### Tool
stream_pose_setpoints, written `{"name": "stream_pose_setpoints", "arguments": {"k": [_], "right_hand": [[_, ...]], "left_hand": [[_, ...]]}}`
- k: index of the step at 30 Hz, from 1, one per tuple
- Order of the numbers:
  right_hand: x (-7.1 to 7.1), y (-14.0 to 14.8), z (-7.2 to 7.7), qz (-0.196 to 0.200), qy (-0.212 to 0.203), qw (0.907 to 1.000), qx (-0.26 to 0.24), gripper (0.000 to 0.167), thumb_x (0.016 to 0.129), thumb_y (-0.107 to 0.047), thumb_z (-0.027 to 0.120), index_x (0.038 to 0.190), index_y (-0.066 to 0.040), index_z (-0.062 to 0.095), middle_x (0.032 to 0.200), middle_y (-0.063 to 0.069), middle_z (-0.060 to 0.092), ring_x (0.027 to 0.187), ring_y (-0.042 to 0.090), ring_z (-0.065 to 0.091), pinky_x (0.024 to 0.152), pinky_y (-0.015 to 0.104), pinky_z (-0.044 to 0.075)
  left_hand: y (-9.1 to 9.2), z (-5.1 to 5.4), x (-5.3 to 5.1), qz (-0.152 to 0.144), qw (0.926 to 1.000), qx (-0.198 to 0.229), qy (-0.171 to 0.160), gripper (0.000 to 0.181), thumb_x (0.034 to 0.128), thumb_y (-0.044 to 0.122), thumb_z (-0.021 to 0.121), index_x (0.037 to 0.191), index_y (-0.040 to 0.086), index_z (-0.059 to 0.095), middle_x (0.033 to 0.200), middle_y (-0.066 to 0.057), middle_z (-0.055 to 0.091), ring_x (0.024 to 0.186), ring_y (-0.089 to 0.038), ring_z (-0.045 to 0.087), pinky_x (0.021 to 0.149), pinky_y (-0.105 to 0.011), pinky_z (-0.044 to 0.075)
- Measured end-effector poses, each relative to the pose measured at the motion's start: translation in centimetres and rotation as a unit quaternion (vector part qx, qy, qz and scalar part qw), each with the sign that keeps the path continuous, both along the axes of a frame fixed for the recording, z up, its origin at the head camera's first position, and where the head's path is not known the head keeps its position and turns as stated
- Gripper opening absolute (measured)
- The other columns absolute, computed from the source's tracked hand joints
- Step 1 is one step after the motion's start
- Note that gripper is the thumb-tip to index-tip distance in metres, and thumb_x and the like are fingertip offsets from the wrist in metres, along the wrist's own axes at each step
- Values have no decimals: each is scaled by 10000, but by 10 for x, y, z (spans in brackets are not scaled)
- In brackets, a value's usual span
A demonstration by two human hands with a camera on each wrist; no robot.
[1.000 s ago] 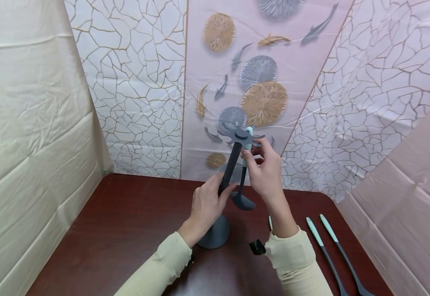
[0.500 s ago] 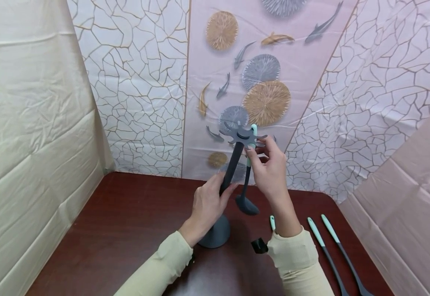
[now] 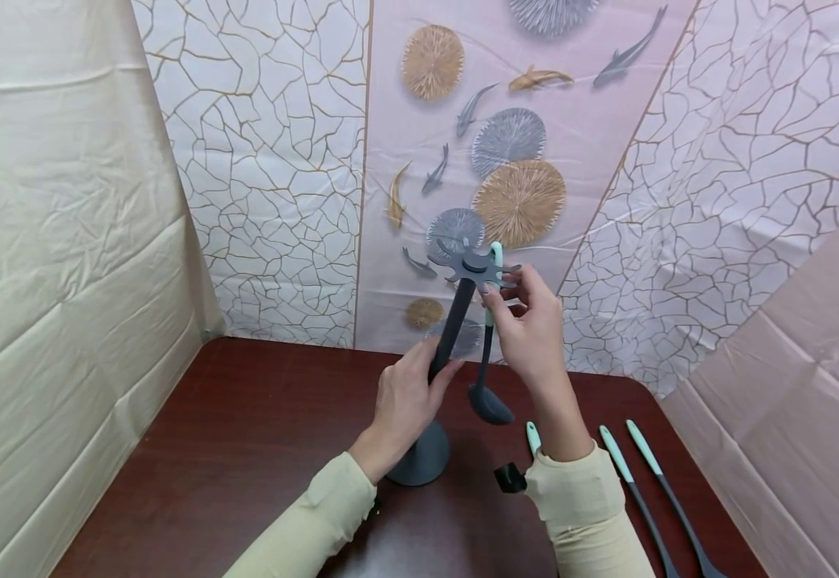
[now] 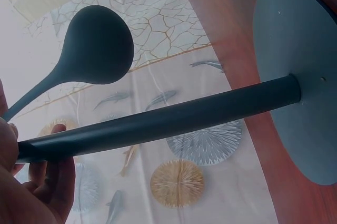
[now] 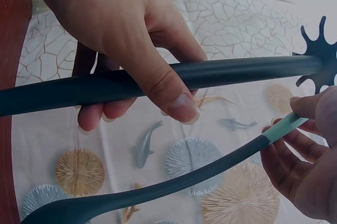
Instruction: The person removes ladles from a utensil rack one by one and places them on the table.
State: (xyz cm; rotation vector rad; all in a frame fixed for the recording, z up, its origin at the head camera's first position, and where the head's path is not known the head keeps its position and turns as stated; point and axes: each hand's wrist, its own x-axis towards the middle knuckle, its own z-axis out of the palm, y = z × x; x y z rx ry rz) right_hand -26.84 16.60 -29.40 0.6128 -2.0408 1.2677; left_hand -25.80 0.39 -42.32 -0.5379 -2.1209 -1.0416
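Note:
My left hand (image 3: 406,395) grips the pole of a dark grey utensil stand (image 3: 452,331), whose round base (image 3: 421,457) is on the table. At the stand's top is a rack with several curved prongs (image 5: 322,58). Beside it, my right hand (image 3: 531,331) pinches the mint handle of a ladle (image 3: 491,406) between thumb and fingers. The handle's tip rises above the prongs; whether it sits in a notch, I cannot tell. Below, the ladle's dark bowl (image 4: 97,45) hangs apart from the pole.
Two long utensils with mint handles (image 3: 616,453) lie at the table's right side. Another mint handle (image 3: 532,437) shows partly behind my right forearm. Patterned cloth (image 3: 274,177) hangs behind the dark red table (image 3: 246,449), and pale cloth flanks both sides.
The ladle's bowl has swung slightly to the right, away from the pole. My right hand has shifted a little the same way, while my left hand stays on the pole.

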Motion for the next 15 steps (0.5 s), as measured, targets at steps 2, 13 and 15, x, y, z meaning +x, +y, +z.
{"name": "stream_pose_setpoints", "arguments": {"k": [2,13,15], "right_hand": [[0,0,0,-7,21,10000,-19,171,1028,-110,716,1168,-23,669,995,135,745,834,209,707,660,188,527],[0,1,2,97,119,9997,-191,173,1028,-121,724,1185,-60,686,965,85,718,805,212,689,627,212,512],[-1,3,1,98,129,9997,-176,189,1028,-120,723,1199,-52,681,967,87,710,807,204,687,626,215,514]], "left_hand": [[0,0,0,18,10000,7,29,271,1031,419,703,1100,171,619,769,73,498,531,-70,477,486,-250,401],[0,0,0,1,10000,64,-18,264,1031,424,703,1101,182,622,778,78,501,544,-74,494,492,-253,409],[0,0,0,-25,10000,86,-25,261,1028,418,709,1101,183,622,779,80,499,546,-72,494,495,-253,410]]}}
